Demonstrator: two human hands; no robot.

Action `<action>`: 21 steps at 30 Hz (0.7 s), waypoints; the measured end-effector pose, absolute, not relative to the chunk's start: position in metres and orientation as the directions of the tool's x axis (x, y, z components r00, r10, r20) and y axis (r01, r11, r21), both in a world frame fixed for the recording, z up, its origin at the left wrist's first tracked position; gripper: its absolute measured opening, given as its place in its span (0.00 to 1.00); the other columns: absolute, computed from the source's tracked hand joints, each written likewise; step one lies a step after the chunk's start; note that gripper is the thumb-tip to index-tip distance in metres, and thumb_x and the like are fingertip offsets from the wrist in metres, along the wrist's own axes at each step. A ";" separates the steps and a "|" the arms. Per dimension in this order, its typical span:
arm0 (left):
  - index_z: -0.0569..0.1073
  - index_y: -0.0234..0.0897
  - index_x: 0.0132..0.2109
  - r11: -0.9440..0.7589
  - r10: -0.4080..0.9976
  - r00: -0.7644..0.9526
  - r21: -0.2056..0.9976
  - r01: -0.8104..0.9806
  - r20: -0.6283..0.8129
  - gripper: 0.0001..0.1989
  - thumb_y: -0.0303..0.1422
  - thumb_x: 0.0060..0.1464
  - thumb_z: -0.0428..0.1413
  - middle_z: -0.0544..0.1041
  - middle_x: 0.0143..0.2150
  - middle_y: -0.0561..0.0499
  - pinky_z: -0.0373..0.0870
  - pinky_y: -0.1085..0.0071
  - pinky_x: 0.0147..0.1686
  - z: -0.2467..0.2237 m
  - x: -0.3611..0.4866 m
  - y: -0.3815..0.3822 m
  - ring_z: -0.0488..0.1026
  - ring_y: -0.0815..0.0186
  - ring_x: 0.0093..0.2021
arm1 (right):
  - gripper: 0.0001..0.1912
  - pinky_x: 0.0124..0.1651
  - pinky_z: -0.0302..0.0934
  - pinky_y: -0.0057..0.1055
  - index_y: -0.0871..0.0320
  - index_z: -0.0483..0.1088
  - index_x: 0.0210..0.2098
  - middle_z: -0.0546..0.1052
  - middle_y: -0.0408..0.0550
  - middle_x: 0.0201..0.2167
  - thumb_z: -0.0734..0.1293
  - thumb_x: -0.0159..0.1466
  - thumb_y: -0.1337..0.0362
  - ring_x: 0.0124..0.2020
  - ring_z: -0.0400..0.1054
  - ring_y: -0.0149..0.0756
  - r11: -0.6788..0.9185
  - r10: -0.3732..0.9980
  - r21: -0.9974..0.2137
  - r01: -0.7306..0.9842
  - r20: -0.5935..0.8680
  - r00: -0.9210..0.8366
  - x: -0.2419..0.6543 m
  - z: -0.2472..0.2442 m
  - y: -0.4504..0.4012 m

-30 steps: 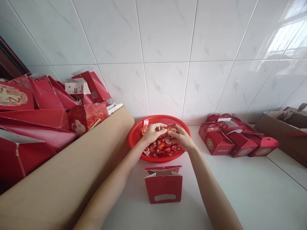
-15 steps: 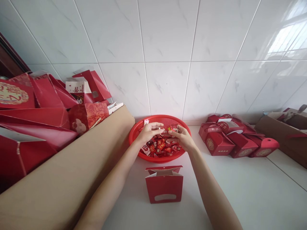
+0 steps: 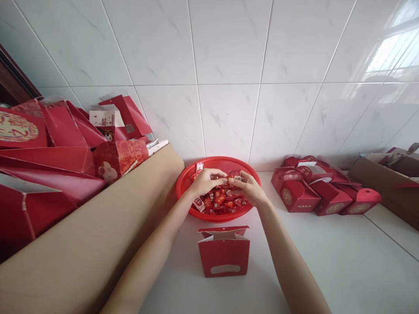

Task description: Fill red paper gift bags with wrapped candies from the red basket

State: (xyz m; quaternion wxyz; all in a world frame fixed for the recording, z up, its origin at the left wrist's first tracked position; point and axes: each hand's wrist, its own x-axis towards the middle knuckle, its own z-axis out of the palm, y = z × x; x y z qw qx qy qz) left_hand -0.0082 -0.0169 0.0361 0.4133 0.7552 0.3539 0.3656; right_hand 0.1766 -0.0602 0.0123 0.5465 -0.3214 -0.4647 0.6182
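Observation:
Over the red plastic basket (image 3: 182, 198), my left hand (image 3: 209, 181) and my right hand (image 3: 248, 188) meet fingertip to fingertip. A small red-and-yellow wrapped candy (image 3: 230, 179) is pinched in my right fingers, and my left thumb and fingers close at its near side. Whether my left hand has a second candy in it is hidden. Below the hands lie several wrapped candies (image 3: 220, 199), mostly red, inside the basket. A red paper gift box (image 3: 224, 257) stands upright in front of the basket with its top open and a pale oval window facing me.
At the left, a large cardboard box (image 3: 131, 209) is heaped with red gift boxes (image 3: 68, 122). Several filled-out red boxes (image 3: 299, 196) stand grouped on the right of the white counter (image 3: 327, 253). Another cardboard carton (image 3: 386, 187) is at the far right. A tiled wall (image 3: 229, 117) rises behind.
My left hand has moved slightly right, so its fingertips now meet those of my right hand at the candy. My right hand stays nearly in place.

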 end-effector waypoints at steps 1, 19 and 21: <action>0.81 0.37 0.37 -0.404 0.839 0.483 0.883 0.239 0.253 0.14 0.42 0.46 0.66 0.83 0.39 0.48 0.75 0.66 0.43 0.037 -0.008 -0.017 0.78 0.61 0.40 | 0.21 0.37 0.75 0.33 0.56 0.70 0.32 0.77 0.41 0.32 0.82 0.46 0.58 0.37 0.76 0.37 0.020 0.970 -0.927 -0.374 0.109 -0.218 0.177 0.012 -0.060; 0.81 0.35 0.42 -0.317 0.850 0.492 0.928 0.197 0.186 0.20 0.39 0.40 0.69 0.82 0.45 0.43 0.75 0.60 0.47 0.042 -0.021 -0.015 0.78 0.55 0.47 | 0.20 0.41 0.75 0.36 0.55 0.72 0.34 0.79 0.42 0.31 0.81 0.45 0.61 0.37 0.78 0.40 -0.007 0.965 -0.926 -0.378 0.093 -0.246 0.177 0.017 -0.065; 0.80 0.35 0.43 -0.323 0.852 0.487 0.925 0.200 0.192 0.21 0.39 0.40 0.69 0.82 0.44 0.43 0.75 0.60 0.48 0.042 -0.021 -0.016 0.78 0.56 0.47 | 0.21 0.41 0.74 0.36 0.55 0.72 0.35 0.80 0.42 0.31 0.81 0.45 0.61 0.37 0.79 0.41 -0.006 0.966 -0.927 -0.376 0.092 -0.243 0.176 0.017 -0.065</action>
